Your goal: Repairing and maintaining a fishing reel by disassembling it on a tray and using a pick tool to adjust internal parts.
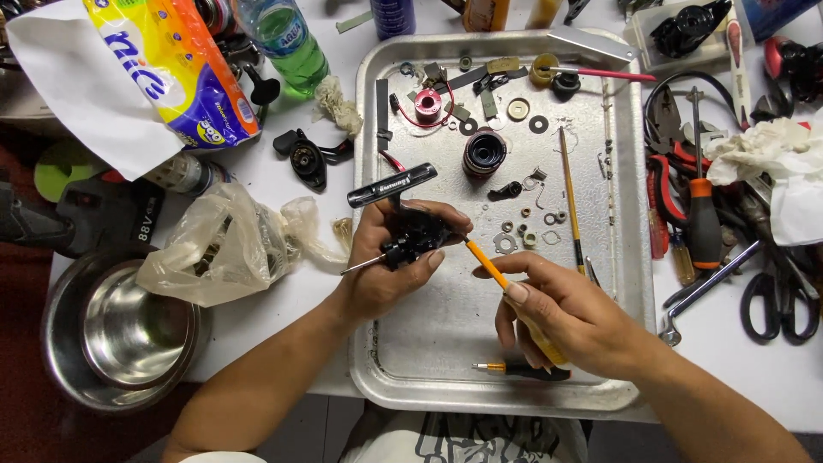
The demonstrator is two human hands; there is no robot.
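Both hands worked over a dented silver metal tray [411, 377] on the white counter [737, 369]. The left hand [390, 266] was curled shut around a black fishing-reel body with a T-shaped handle [411, 230], holding it just above the tray's left half. The right hand [561, 317] was closed in a pinch grip on a yellow-handled screwdriver [490, 267], its tip touching the reel body's side.

Judging by the layout, the reel appeared well into being stripped down: many parts already lay loose on the tray, while the body itself was not yet fully apart, since its handle and a thin shaft were in place.

Counted on the tray: one red spool [428, 105], one dark ribbed spool [485, 152], one long thin wooden-shafted tool [571, 201], one small orange-and-black screwdriver [519, 369] near the front edge, and a loose cluster of small washers and rings [527, 230], too small to count surely.

Off the tray sat one steel bowl [124, 330], one crumpled clear plastic bag [231, 244], one green plastic bottle [287, 43], one black-handled pair of scissors [776, 296] and one orange-handled screwdriver [703, 214] among the other tools at right.
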